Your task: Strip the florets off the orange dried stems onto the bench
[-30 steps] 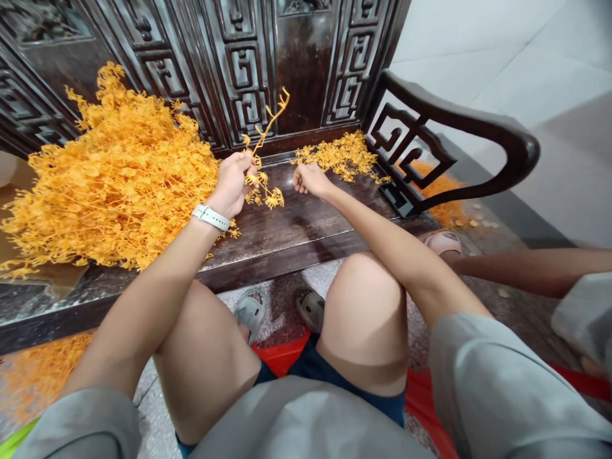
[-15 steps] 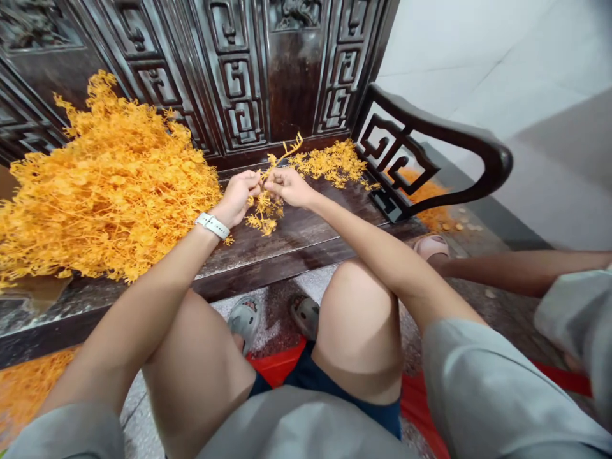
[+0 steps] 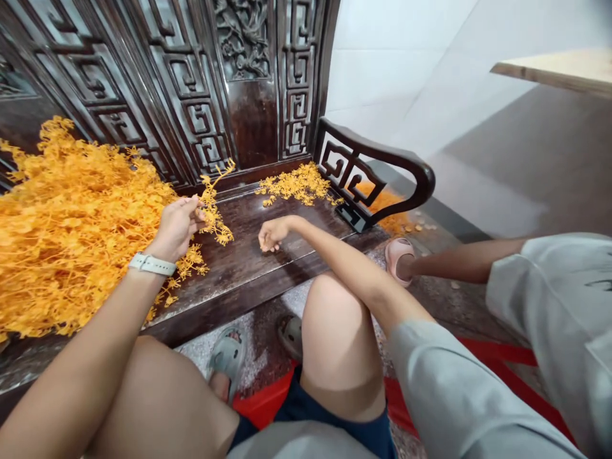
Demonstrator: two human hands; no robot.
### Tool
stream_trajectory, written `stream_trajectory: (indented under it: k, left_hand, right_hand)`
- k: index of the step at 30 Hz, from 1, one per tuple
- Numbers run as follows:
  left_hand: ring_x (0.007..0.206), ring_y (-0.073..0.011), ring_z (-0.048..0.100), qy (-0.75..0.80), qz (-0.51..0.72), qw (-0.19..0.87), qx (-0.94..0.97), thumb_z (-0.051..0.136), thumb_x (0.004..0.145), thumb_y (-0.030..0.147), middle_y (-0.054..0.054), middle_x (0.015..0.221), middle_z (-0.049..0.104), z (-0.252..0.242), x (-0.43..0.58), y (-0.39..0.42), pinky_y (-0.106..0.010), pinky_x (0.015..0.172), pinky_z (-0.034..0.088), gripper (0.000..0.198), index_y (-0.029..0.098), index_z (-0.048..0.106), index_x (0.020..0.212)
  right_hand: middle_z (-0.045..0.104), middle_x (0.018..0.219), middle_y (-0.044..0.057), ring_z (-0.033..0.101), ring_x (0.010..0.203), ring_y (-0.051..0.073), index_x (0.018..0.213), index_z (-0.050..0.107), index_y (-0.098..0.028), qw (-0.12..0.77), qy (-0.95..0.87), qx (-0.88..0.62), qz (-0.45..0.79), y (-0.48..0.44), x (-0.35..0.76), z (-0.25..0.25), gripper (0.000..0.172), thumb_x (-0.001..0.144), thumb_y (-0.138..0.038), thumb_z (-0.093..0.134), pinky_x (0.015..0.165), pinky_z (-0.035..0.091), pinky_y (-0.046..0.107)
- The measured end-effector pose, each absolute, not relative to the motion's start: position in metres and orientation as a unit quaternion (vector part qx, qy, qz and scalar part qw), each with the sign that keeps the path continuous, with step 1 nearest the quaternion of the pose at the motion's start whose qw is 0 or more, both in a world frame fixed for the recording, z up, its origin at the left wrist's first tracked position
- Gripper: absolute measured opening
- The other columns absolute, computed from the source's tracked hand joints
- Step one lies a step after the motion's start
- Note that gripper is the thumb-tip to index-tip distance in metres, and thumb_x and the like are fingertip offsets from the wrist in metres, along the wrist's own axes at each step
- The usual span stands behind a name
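My left hand [image 3: 180, 223], with a pale watch on its wrist, pinches a yellow-orange artificial flower sprig [image 3: 216, 213] beside the big heap. Its stem tip points up and its lower branches hang over the seat. The large heap of yellow-orange artificial sprigs [image 3: 86, 236] fills the left side of the bench. Low over the dark wooden seat, my right hand [image 3: 273, 234] is apart from the left, its fingers curled inward; whatever they may hold is hidden. A small pile of yellow-orange pieces [image 3: 299, 185] lies behind it, near the backrest.
The carved wooden backrest [image 3: 253, 121] rises behind the seat, and a curved armrest [image 3: 382, 156] bounds its right end. More orange pieces [image 3: 385, 204] lie on the floor past the armrest. Another person's leg and pink shoe [image 3: 400, 260] are at right. A wooden board [image 3: 559, 70] juts in at upper right.
My hands have parted: the left has moved left toward the heap with the sprig, while the right has let go of it and drawn back toward the seat's front. The view has swung right.
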State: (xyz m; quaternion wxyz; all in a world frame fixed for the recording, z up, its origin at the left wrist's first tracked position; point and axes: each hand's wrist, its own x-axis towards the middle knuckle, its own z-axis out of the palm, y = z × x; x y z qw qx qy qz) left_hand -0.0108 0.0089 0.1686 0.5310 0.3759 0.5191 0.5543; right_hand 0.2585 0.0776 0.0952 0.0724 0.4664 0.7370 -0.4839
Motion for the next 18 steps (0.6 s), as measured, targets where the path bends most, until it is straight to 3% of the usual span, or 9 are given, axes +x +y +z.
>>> stream_trajectory:
  k: [2, 4, 5, 7, 10, 12, 15, 18]
  left_hand:
    - [0.054, -0.0098, 0.06, 0.538, 0.557, 0.531, 0.343, 0.062, 0.103, 0.018, 0.001, 0.064, 0.061, 0.162, -0.017, 0.016, -0.02, 0.062, 0.06, 0.024, 0.021, 0.066, 0.079]
    - [0.054, -0.0096, 0.06, 0.546, 0.561, 0.531, 0.325, 0.061, 0.101, 0.017, 0.002, 0.064, 0.061, 0.158, -0.021, 0.022, -0.022, 0.064, 0.061, 0.021, 0.02, 0.066, 0.08]
    - [0.054, -0.0095, 0.061, 0.546, 0.56, 0.533, 0.323, 0.062, 0.099, 0.017, 0.002, 0.063, 0.062, 0.156, -0.022, 0.024, -0.021, 0.064, 0.061, 0.019, 0.02, 0.066, 0.081]
    - [0.056, -0.0099, 0.063, 0.543, 0.552, 0.539, 0.331, 0.064, 0.095, 0.016, 0.002, 0.064, 0.063, 0.154, -0.023, 0.027, -0.021, 0.064, 0.061, 0.014, 0.02, 0.067, 0.082]
    - [0.064, -0.0109, 0.069, 0.532, 0.539, 0.548, 0.356, 0.072, 0.086, 0.015, 0.001, 0.072, 0.071, 0.149, -0.02, 0.028, -0.021, 0.067, 0.061, 0.006, 0.02, 0.069, 0.085]
    - [0.072, -0.0117, 0.072, 0.523, 0.533, 0.548, 0.378, 0.078, 0.077, 0.013, -0.001, 0.083, 0.077, 0.143, -0.014, 0.028, -0.02, 0.069, 0.06, 0.017, 0.019, 0.071, 0.091]
    - [0.079, -0.0135, 0.074, 0.513, 0.534, 0.538, 0.402, 0.081, 0.068, 0.007, -0.004, 0.092, 0.081, 0.135, -0.002, 0.027, -0.022, 0.074, 0.06, 0.036, 0.016, 0.073, 0.102]
    - [0.081, -0.0159, 0.074, 0.511, 0.545, 0.52, 0.414, 0.079, 0.068, 0.005, -0.006, 0.094, 0.08, 0.132, 0.009, 0.026, -0.026, 0.076, 0.061, 0.038, 0.014, 0.073, 0.104]
  right_hand:
    - [0.078, 0.077, 0.002, 0.07, 0.064, 0.013, 0.093, 0.074, -0.016, -0.103, 0.676, 0.51, -0.523, 0.082, 0.253, 0.096, 0.018, 0.085, -0.026, 0.087, 0.059, 0.05, 0.02]
    - [0.077, 0.088, 0.001, 0.068, 0.066, 0.011, 0.106, 0.067, -0.02, -0.327, 0.538, 0.583, -0.514, 0.089, 0.25, 0.1, 0.027, 0.095, -0.041, 0.08, 0.06, 0.052, 0.019]
    - [0.077, 0.093, 0.001, 0.068, 0.067, 0.011, 0.113, 0.064, -0.022, -0.392, 0.475, 0.605, -0.505, 0.091, 0.249, 0.101, 0.031, 0.1, -0.049, 0.075, 0.061, 0.055, 0.02]
    - [0.077, 0.098, 0.002, 0.069, 0.067, 0.012, 0.118, 0.06, -0.024, -0.395, 0.439, 0.609, -0.53, 0.092, 0.247, 0.101, 0.035, 0.106, -0.055, 0.069, 0.059, 0.056, 0.021]
    - [0.075, 0.085, 0.002, 0.066, 0.059, 0.01, 0.105, 0.065, -0.02, -0.278, 0.52, 0.58, -0.563, 0.084, 0.238, 0.094, 0.02, 0.108, -0.039, 0.071, 0.052, 0.049, 0.019]
    - [0.074, 0.078, 0.001, 0.064, 0.056, 0.009, 0.095, 0.066, -0.017, -0.246, 0.554, 0.568, -0.557, 0.079, 0.231, 0.091, 0.02, 0.11, -0.03, 0.069, 0.05, 0.046, 0.018]
    - [0.075, 0.076, 0.002, 0.063, 0.054, 0.009, 0.097, 0.068, -0.017, -0.284, 0.556, 0.53, -0.573, 0.075, 0.222, 0.094, 0.033, 0.116, -0.042, 0.059, 0.05, 0.048, 0.018]
    - [0.078, 0.079, 0.004, 0.066, 0.057, 0.01, 0.104, 0.071, -0.017, -0.312, 0.57, 0.457, -0.607, 0.073, 0.216, 0.106, 0.045, 0.113, -0.059, 0.058, 0.052, 0.051, 0.019]
